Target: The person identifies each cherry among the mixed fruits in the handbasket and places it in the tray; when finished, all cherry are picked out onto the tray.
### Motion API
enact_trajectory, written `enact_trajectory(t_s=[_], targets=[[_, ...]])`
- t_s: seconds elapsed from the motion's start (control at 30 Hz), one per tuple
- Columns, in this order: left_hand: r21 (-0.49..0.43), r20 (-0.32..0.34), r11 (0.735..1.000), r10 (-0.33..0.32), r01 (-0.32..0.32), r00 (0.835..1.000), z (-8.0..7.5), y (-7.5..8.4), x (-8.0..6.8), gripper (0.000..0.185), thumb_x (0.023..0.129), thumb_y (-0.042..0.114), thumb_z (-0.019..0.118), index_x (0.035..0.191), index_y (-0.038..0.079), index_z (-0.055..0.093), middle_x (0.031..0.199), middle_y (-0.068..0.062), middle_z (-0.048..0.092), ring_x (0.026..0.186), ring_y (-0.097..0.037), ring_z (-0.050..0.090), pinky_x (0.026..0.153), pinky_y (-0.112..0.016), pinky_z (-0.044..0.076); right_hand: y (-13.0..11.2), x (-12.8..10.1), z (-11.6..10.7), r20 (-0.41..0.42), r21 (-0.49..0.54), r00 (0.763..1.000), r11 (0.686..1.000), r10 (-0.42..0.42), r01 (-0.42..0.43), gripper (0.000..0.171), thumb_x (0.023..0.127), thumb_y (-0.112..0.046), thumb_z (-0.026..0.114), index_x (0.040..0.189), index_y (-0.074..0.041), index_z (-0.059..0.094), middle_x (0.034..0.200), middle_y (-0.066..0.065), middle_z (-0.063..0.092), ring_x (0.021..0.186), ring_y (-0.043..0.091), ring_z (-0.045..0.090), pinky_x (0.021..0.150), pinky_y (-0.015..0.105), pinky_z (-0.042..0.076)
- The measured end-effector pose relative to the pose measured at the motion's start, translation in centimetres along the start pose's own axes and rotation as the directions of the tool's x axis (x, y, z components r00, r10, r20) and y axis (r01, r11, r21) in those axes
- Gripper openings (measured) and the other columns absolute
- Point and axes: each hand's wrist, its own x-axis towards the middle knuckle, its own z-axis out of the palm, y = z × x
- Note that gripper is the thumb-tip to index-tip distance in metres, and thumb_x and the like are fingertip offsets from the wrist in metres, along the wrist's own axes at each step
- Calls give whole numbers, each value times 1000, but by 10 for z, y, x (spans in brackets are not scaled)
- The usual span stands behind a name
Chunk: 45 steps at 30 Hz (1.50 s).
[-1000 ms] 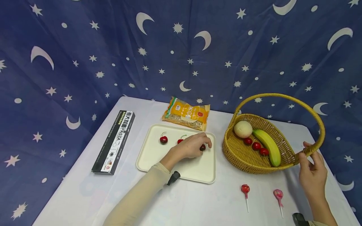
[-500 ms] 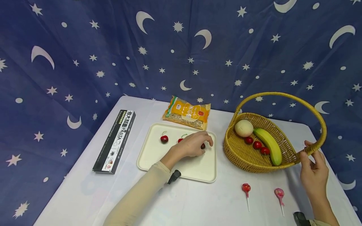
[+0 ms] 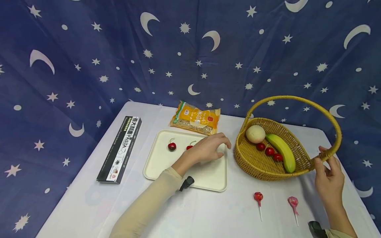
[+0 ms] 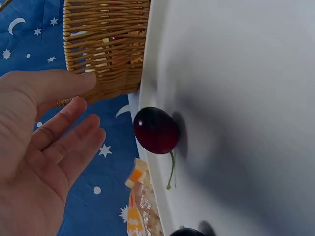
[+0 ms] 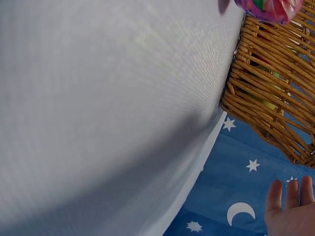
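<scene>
Left hand: the left hand (image 3: 206, 150) hovers over the right part of the tray (image 3: 162, 162), fingers straight and relaxed, grip apart, holding nothing; the left wrist view shows the open palm (image 4: 34, 162) just beside a cherry.
Cherry by the left hand: a dark red cherry (image 4: 156, 130) with a green stem lies on the tray near its edge, close to the fingertips but apart from them; in the head view the hand hides it.
Other cherries on the tray: one cherry (image 3: 172, 146) lies toward the tray's left; another (image 3: 189, 147) sits just left of the hand, partly covered by it.
Right hand: the right hand (image 3: 328, 180) is at the near right end of the basket (image 3: 256, 165), thumb and fingers around the foot of the handle (image 3: 324, 155); whether the grip is clamped on it or only touching cannot be told.
Basket contents: a pale round fruit (image 3: 255, 134), a banana (image 3: 281, 152) and three small red fruits (image 3: 269, 151) lying in a row beside the banana.
Table: a white table (image 3: 208, 215) carries everything.
Lollipops: a red lollipop (image 3: 258, 198) and a pink lollipop (image 3: 293, 202) lie on the table in front of the basket, apart from each other.
Pasta box: a long black box (image 3: 120, 148) lies left of the tray.
Yellow bag: a yellow bag (image 3: 195, 118) lies behind the tray.
Backdrop: blue cloth (image 3: 89, 49) with white moons and stars.
</scene>
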Motion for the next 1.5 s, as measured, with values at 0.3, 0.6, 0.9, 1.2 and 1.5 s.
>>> enact_trajectory(t_s=[0.3,0.6,0.9,1.2,1.5], targets=[[-39,-49,997,57,-59,997,-2,15,10,27,97,12,75,123,18,73,129,0,68,123,-20,65,106,-31,54,1,1,-1,-6,-19,1000,1000,2,-2,42,111,-13,54,153,-16,58,126,-35,49,118,-13,51,87,-6,41],[-53,-63,994,95,-99,993,-1,29,20,32,97,12,76,128,18,72,131,2,68,124,-18,65,107,-24,52,1,2,-1,-8,-13,1000,1000,-13,13,43,111,-12,54,153,-16,58,125,-34,50,120,-12,50,87,-6,41],[-65,-90,992,100,-106,991,2,43,32,36,96,13,75,131,18,70,135,4,67,124,-15,65,105,-23,52,3,2,-2,-12,-13,1000,1000,-14,14,42,111,-13,55,153,-16,58,126,-36,49,121,-12,50,88,-6,41],[-54,-107,992,108,-115,988,12,53,49,33,96,13,75,128,18,72,131,5,67,121,-9,62,105,-19,49,2,1,0,0,-1,1000,1000,1,-1,42,111,-12,53,153,-17,58,126,-34,49,121,-12,50,87,-6,41],[-47,-79,991,120,-124,990,24,64,67,32,97,13,73,129,18,71,131,3,67,121,-11,63,99,-16,46,3,2,0,-8,-23,999,999,-31,31,43,111,-14,56,153,-18,59,126,-37,49,124,-13,48,88,-7,41]])
